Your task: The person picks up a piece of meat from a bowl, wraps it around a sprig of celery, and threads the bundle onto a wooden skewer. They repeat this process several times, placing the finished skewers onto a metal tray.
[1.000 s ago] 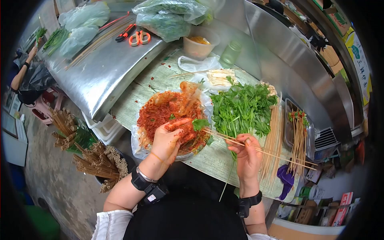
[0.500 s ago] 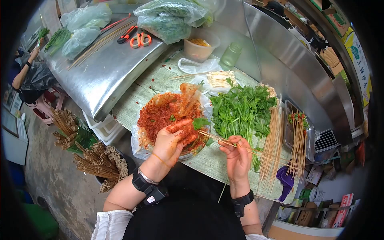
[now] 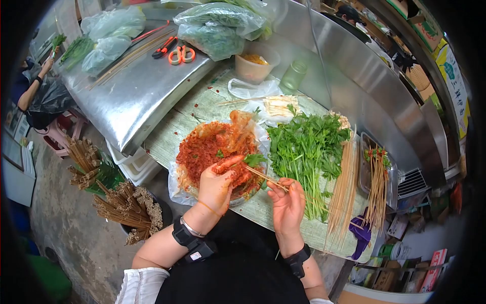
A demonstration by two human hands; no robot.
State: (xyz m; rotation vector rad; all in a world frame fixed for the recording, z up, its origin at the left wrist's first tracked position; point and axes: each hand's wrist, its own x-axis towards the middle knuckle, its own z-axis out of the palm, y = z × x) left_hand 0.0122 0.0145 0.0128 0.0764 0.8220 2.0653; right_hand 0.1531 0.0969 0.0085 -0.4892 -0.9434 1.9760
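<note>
Over the near right part of a lined bowl of red chili paste (image 3: pixel 200 147), my left hand (image 3: pixel 220 182) is closed on food coated in red paste, with a green leaf (image 3: pixel 254 159) showing at its fingertips. Thin wooden skewers (image 3: pixel 266 177) run from that food toward my right hand (image 3: pixel 287 202), whose fingers pinch their other end. Leafy green stalks (image 3: pixel 304 152) lie to the right of the bowl. Beside them are a row of bare skewers (image 3: pixel 343 187) and a metal tray (image 3: pixel 363 169) with filled skewers (image 3: pixel 377 182).
Scissors (image 3: pixel 181 55) and bagged greens (image 3: pixel 215 35) rest on the steel surface (image 3: pixel 136 91). A plastic tub (image 3: pixel 256 63) and green jar (image 3: pixel 293 75) stand behind. Skewer bundles (image 3: pixel 126 207) stand at lower left. Another person's arm (image 3: pixel 34 91) holds greens at far left.
My right hand has moved left, closer to my left hand, and the skewers now extend less far to the right. The view has shifted slightly.
</note>
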